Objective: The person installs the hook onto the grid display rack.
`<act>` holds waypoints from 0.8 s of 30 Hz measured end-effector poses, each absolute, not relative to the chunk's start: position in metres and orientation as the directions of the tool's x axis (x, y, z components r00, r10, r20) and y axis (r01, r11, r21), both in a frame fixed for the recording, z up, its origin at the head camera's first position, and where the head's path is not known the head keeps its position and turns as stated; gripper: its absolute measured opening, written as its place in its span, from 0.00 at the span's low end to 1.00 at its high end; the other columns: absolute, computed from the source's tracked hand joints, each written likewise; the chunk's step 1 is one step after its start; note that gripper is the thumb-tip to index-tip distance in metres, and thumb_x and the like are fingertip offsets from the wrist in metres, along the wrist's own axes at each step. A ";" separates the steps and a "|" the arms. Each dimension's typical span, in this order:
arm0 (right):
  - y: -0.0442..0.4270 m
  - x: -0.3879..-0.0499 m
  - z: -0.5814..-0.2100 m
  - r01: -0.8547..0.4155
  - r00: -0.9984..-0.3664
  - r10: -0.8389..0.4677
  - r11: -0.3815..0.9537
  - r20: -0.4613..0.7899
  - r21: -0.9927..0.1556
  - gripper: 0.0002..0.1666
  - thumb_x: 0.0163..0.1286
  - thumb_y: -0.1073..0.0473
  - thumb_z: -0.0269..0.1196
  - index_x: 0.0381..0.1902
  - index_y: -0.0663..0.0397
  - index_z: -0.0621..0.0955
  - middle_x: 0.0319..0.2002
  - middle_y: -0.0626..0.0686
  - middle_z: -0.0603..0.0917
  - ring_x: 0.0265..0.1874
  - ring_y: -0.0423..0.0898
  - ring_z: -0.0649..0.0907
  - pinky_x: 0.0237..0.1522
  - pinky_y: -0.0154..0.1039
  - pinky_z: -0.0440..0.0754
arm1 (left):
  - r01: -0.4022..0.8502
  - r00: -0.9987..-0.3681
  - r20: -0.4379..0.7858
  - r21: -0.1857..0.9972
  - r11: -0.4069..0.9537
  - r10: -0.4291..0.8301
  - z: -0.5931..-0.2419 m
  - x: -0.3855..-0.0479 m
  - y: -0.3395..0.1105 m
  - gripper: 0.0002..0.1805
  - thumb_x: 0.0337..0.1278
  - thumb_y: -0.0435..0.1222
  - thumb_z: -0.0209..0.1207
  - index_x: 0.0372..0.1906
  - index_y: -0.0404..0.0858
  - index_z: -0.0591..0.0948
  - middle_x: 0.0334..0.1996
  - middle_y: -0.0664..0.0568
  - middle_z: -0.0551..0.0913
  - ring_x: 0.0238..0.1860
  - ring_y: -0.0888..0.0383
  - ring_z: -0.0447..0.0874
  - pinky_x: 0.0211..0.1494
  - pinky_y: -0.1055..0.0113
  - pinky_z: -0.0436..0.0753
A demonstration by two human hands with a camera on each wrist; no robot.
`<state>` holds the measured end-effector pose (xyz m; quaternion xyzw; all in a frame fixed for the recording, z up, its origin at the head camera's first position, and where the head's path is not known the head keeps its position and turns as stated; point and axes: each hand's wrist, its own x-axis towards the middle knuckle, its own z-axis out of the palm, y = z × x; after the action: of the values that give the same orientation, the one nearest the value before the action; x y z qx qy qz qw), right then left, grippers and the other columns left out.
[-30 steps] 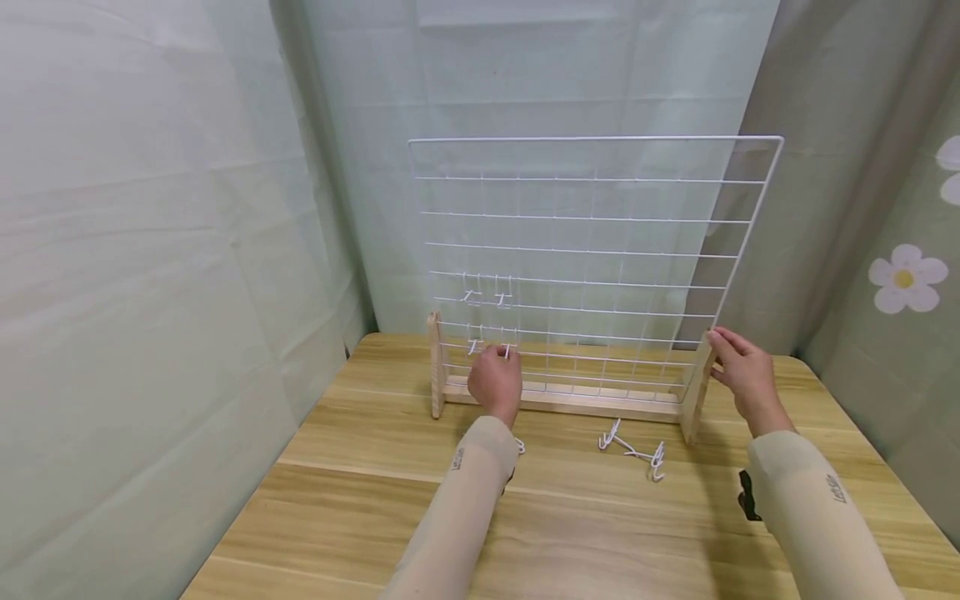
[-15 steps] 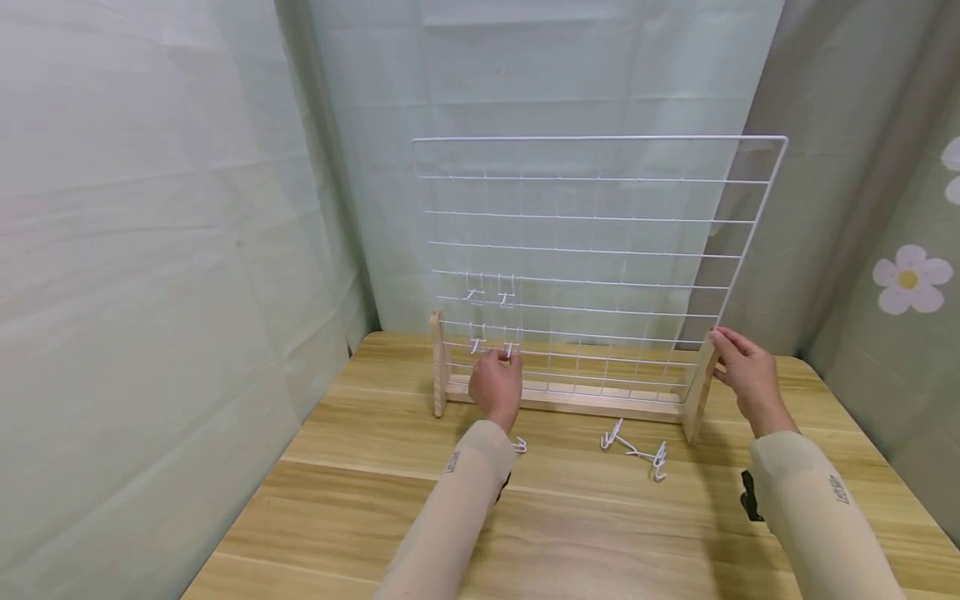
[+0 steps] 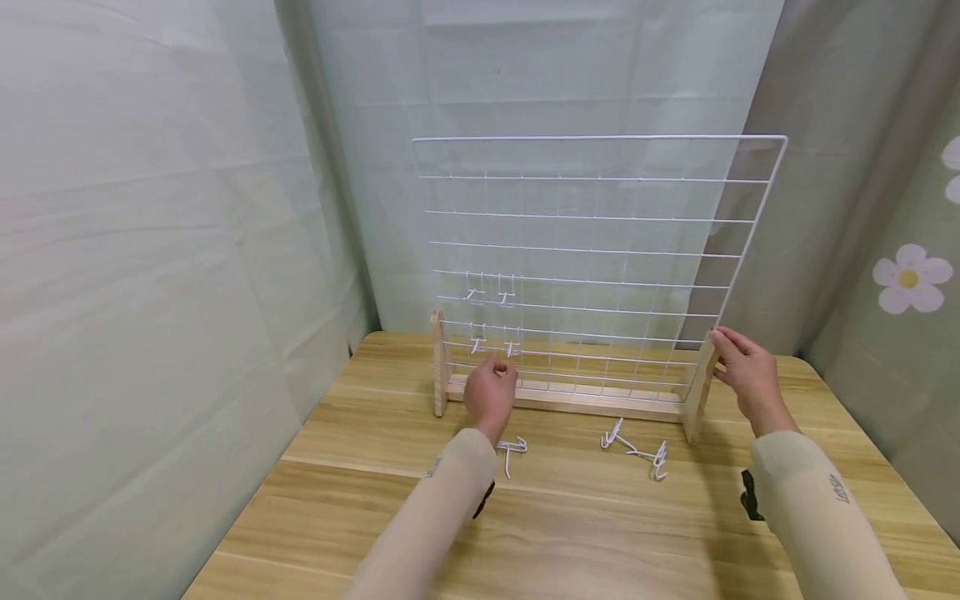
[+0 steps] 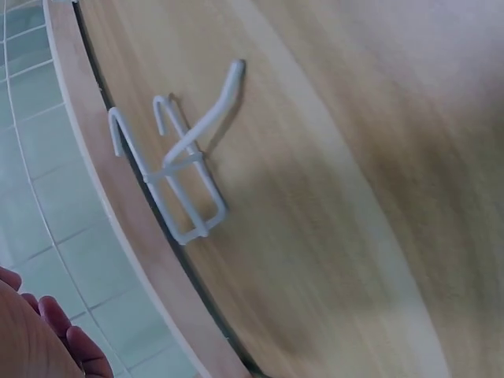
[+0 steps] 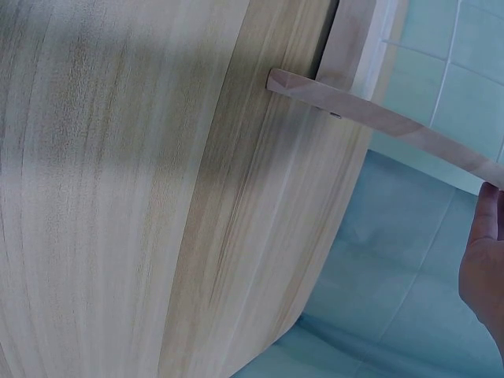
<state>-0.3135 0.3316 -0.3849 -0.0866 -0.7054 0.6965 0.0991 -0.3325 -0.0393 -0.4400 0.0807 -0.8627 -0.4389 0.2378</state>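
A white wire grid (image 3: 600, 219) stands upright in a wooden base (image 3: 585, 403). Four white hooks hang at its lower left, among them the lower right one (image 3: 511, 347). Just below that hook is my left hand (image 3: 491, 395), fingers loosely bent and holding nothing visible. My right hand (image 3: 748, 375) pinches the top of the right wooden upright (image 3: 699, 392); in the right wrist view, fingertips touch the upright's end (image 5: 394, 124). A loose hook (image 3: 513, 447) lies on the table beside my left wrist; the left wrist view shows this hook (image 4: 181, 181) near the base.
More white hooks (image 3: 634, 451) lie on the wooden table (image 3: 570, 533) in front of the base's right half. Pale curtains (image 3: 187, 250) surround the table at the left and back, and a flowered one (image 3: 908, 278) hangs at the right.
My left hand has let go of the lower right hook and moved slightly down and left, uncovering more of the loose hook on the table. My right hand keeps its hold on the upright.
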 end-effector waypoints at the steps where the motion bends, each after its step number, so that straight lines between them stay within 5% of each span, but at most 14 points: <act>1: 0.332 -0.314 -0.385 -0.016 -0.965 0.260 0.009 0.018 -1.000 0.33 0.68 0.40 0.62 0.67 0.46 0.75 0.56 0.46 0.75 0.66 0.52 0.69 0.54 0.40 0.73 | 0.071 -0.877 0.336 0.798 0.598 -0.344 -0.440 -0.331 -0.041 0.05 0.55 0.39 0.63 0.32 0.42 0.85 0.20 0.56 0.78 0.22 0.57 0.75 0.28 0.60 0.72; 9: 0.331 -0.316 -0.384 0.001 -0.968 0.252 0.070 0.017 -0.998 0.41 0.68 0.36 0.59 0.72 0.51 0.69 0.63 0.53 0.70 0.70 0.58 0.64 0.61 0.50 0.66 | 0.068 -0.889 0.314 0.810 0.582 -0.334 -0.444 -0.323 -0.052 0.06 0.55 0.39 0.64 0.34 0.41 0.86 0.23 0.55 0.80 0.22 0.57 0.75 0.28 0.61 0.72; 24: 0.332 -0.315 -0.385 -0.015 -0.967 0.253 0.053 0.028 -0.998 0.37 0.69 0.39 0.60 0.70 0.50 0.72 0.60 0.50 0.72 0.66 0.54 0.69 0.52 0.37 0.75 | 0.047 -0.898 0.299 0.794 0.606 -0.322 -0.455 -0.317 -0.068 0.04 0.52 0.39 0.65 0.29 0.44 0.84 0.22 0.56 0.78 0.24 0.57 0.74 0.28 0.61 0.69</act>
<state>-0.3147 0.3319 -0.3855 -0.0828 -0.7190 0.6830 0.0982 -0.3168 -0.0683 -0.4548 0.0790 -0.8708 -0.4368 0.2115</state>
